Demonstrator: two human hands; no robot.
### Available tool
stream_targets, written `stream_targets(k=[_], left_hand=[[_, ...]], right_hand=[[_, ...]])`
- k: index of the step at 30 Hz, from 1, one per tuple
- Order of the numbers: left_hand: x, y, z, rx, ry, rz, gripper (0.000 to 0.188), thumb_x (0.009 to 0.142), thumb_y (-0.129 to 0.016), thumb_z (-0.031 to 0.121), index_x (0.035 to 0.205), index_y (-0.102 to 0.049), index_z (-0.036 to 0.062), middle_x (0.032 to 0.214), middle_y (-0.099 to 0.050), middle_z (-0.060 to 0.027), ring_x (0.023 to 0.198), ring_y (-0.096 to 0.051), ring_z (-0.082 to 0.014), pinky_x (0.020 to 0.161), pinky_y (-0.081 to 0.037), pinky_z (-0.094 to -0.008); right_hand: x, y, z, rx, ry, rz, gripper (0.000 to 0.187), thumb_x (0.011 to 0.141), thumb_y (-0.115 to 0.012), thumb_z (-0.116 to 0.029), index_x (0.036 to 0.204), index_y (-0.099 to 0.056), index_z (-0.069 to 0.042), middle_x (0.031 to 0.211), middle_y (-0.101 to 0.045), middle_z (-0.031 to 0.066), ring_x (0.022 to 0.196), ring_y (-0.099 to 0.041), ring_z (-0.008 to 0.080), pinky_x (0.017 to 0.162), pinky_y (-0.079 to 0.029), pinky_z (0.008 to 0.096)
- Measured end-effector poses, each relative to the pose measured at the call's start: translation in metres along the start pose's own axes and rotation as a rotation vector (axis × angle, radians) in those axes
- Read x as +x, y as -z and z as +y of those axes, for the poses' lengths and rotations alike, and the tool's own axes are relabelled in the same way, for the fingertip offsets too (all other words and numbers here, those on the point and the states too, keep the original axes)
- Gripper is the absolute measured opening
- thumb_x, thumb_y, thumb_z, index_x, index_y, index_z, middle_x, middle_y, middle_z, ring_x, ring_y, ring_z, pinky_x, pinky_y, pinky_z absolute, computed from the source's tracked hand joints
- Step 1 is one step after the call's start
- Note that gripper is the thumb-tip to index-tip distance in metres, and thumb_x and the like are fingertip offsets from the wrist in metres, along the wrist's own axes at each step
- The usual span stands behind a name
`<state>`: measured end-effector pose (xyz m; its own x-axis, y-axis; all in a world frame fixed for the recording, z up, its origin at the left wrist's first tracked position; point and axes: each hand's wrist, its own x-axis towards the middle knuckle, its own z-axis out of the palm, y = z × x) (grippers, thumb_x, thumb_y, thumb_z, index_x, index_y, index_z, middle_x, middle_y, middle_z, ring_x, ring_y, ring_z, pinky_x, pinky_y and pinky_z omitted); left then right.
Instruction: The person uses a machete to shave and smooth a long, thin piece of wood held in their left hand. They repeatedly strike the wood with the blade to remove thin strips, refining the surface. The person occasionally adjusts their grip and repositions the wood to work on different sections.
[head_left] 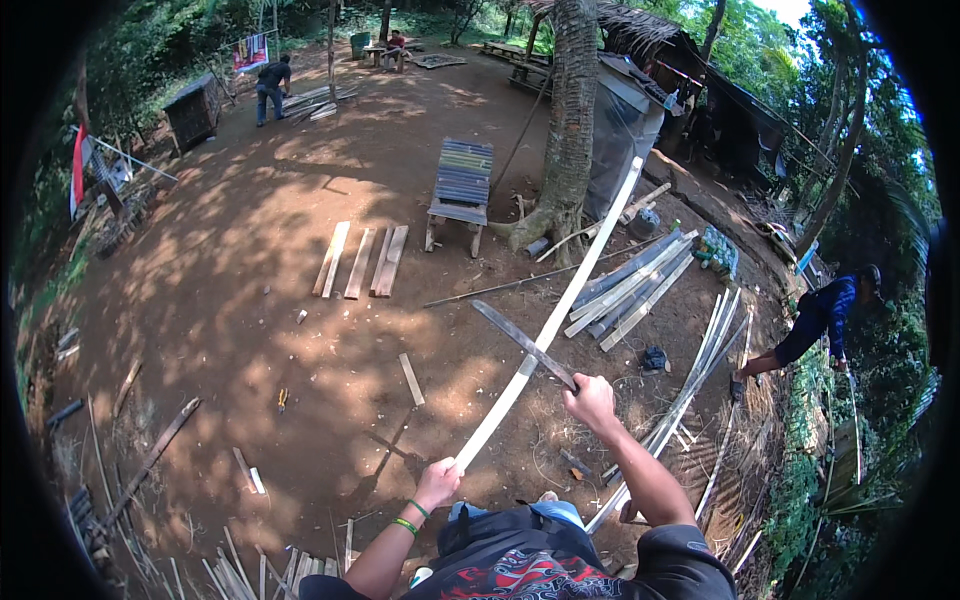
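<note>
My left hand [438, 484] is closed round the near end of a long pale bamboo strip [575, 285]. The strip slants away from me, up and to the right, its far end off the ground. In my right hand [592, 403] is the handle of a machete [505, 329], the fingers wrapped round it. Its dark blade points forward and left and crosses the strip partway along. Whether the edge bites into the strip I cannot tell.
Split bamboo pieces [630, 292] lie in a pile ahead right, near a palm trunk [572, 110]. Several short boards [359, 263] and a slatted bamboo chair [462, 180] are ahead. Pliers [282, 400] lie at left. One person [820, 315] bends at right; another [271, 88] stands far left.
</note>
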<state>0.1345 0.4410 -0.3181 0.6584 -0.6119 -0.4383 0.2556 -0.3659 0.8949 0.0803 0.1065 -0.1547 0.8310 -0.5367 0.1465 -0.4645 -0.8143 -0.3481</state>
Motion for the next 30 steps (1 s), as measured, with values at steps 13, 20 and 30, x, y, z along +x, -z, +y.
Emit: stream_targets(k=[13,20,30], left_hand=[[-0.016,-0.035,-0.007,-0.088,-0.095,-0.144,0.03,0.101,-0.053,0.031,0.083,-0.057,0.0073,0.059,-0.053,0.0016,0.048,-0.051,-0.0094,0.045,-0.04,-0.0283],[-0.048,-0.044,0.014,0.328,-0.318,0.146,0.042,0.096,-0.059,0.041,0.078,-0.058,0.0024,0.062,-0.059,-0.0158,0.056,-0.06,-0.0284,0.053,-0.043,-0.0415],[-0.045,-0.052,-0.002,0.21,-0.257,0.11,0.045,0.094,-0.061,0.04,0.073,-0.056,0.0008,0.06,-0.055,-0.0195,0.055,-0.058,-0.0343,0.054,-0.043,-0.044]], right_hand=[[-0.023,0.002,0.002,-0.169,0.24,0.09,0.02,0.075,-0.066,-0.027,0.087,-0.072,-0.012,0.064,-0.066,0.0157,0.061,-0.068,0.0358,0.061,-0.054,0.0471],[0.022,0.074,0.062,-0.283,0.069,0.212,0.02,0.075,-0.068,-0.026,0.076,-0.068,-0.007,0.067,-0.066,0.0202,0.067,-0.067,0.039,0.067,-0.055,0.0495],[0.007,0.109,0.064,-0.278,0.061,0.161,0.025,0.078,-0.065,-0.027,0.092,-0.073,-0.008,0.074,-0.069,0.0195,0.072,-0.067,0.0391,0.071,-0.054,0.0482]])
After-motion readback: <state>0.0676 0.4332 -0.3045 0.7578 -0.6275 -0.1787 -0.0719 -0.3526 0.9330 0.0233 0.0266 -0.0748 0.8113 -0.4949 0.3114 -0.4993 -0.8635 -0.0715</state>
